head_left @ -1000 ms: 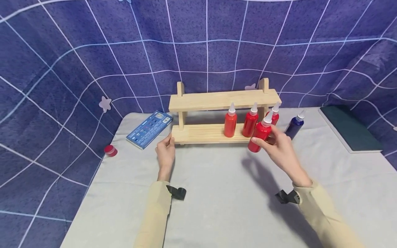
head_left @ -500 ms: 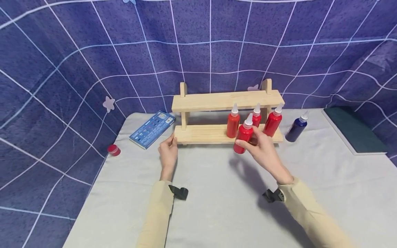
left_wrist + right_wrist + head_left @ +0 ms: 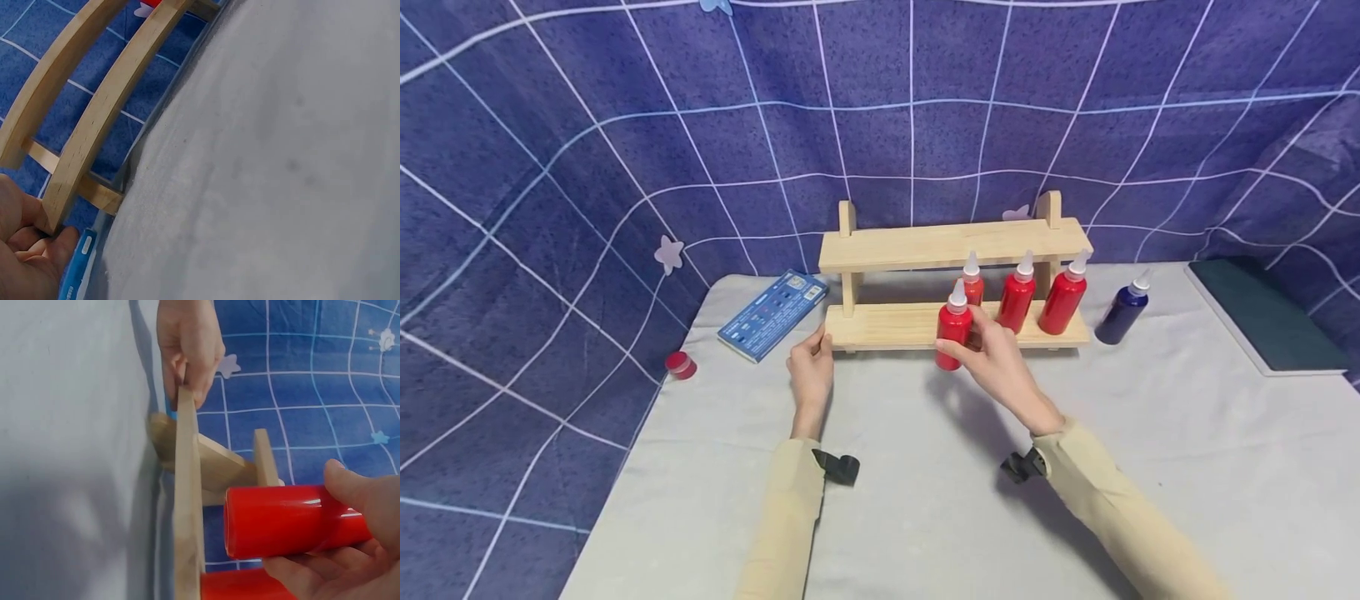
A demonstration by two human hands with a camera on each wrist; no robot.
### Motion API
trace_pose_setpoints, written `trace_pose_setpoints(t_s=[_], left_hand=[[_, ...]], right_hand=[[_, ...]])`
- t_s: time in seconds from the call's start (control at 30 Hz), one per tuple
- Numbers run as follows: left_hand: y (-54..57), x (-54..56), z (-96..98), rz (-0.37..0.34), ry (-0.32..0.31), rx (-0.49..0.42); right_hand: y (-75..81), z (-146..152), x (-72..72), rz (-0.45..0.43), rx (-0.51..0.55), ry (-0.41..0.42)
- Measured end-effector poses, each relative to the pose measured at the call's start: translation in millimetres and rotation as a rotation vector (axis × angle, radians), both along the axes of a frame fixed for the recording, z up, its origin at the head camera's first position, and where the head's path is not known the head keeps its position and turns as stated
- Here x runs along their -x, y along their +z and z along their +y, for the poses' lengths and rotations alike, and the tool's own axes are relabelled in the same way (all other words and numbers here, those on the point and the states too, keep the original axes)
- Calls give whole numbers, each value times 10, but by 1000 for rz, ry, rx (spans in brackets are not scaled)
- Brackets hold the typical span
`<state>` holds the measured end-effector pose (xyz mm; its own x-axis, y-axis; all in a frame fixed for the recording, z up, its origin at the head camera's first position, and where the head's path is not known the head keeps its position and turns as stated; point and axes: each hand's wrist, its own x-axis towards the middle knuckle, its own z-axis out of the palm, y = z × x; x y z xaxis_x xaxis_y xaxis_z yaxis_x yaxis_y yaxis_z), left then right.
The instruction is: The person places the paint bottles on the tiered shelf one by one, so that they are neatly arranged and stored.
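Note:
My right hand (image 3: 1000, 367) grips a red squeeze bottle (image 3: 953, 333) with a white pointed cap, upright in front of the lower board of a wooden two-tier shelf (image 3: 880, 327). In the right wrist view its base (image 3: 262, 522) hangs clear of the board, with thumb and fingers around its side. Behind it an orange-red bottle (image 3: 972, 289) on the lower board is partly hidden. Two more red bottles, one in the middle (image 3: 1017, 302) and one at the right end (image 3: 1063, 302), stand on that board. My left hand (image 3: 810, 375) pinches the board's left end.
A dark blue bottle (image 3: 1122, 315) stands on the table right of the shelf, before a dark green book (image 3: 1262, 312). Left of the shelf lie a blue printed box (image 3: 773, 315) and a small red-lidded jar (image 3: 681, 365). A blue grid curtain (image 3: 880, 125) hangs behind.
My right hand has carried the red bottle leftward along the shelf front, from before the right-end bottles to before the orange-red one. The left hand keeps its hold on the shelf.

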<state>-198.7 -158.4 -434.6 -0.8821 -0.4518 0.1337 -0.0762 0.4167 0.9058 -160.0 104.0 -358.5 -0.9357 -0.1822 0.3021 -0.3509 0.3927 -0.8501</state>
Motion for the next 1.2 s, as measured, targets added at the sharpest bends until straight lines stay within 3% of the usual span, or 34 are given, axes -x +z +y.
trace_pose_setpoints(t_s=[0.53,1.2], left_hand=[[-13,5,-6,15,-2,9],[-13,8,-5,22,19,19]], right_hand=[[-74,-361,260,-33,148,-32],[-185,-554,510,-20,151,-83]])
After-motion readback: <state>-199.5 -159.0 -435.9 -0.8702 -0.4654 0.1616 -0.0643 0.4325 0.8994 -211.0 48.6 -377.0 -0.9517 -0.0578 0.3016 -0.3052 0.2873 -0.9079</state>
